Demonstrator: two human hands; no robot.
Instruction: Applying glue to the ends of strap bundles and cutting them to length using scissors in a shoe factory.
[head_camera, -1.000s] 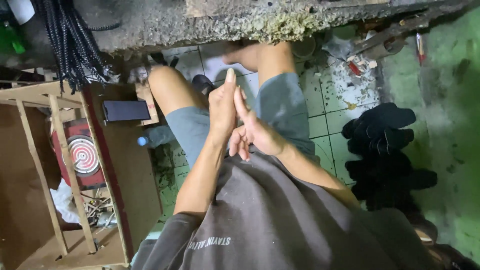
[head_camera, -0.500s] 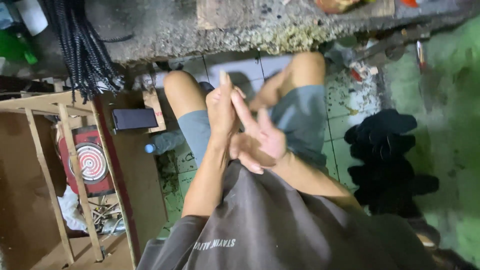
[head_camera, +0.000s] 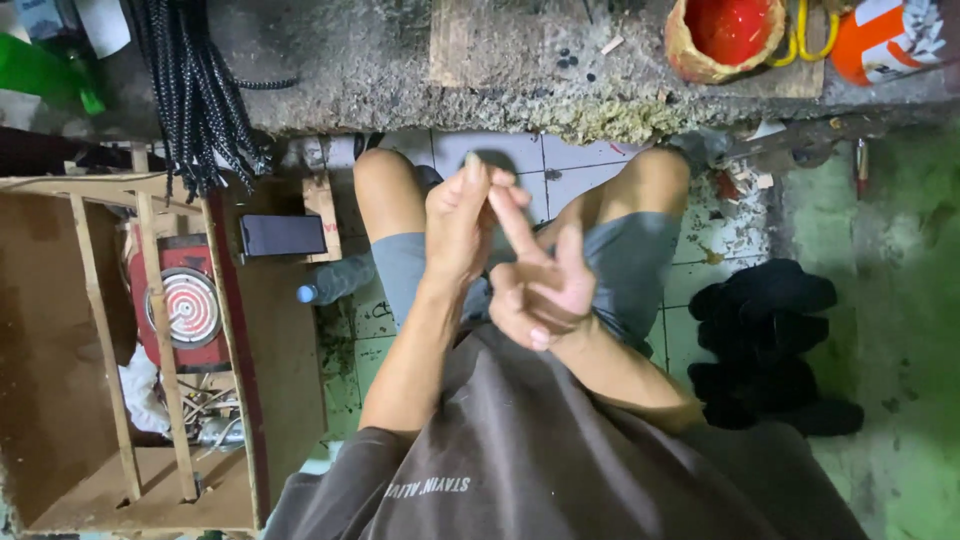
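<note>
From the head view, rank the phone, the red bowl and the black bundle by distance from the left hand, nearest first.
1. Phone, to the left hand's left on the wooden frame.
2. Red bowl, upper right on the concrete ledge.
3. Black bundle, far right on the floor.
</note>
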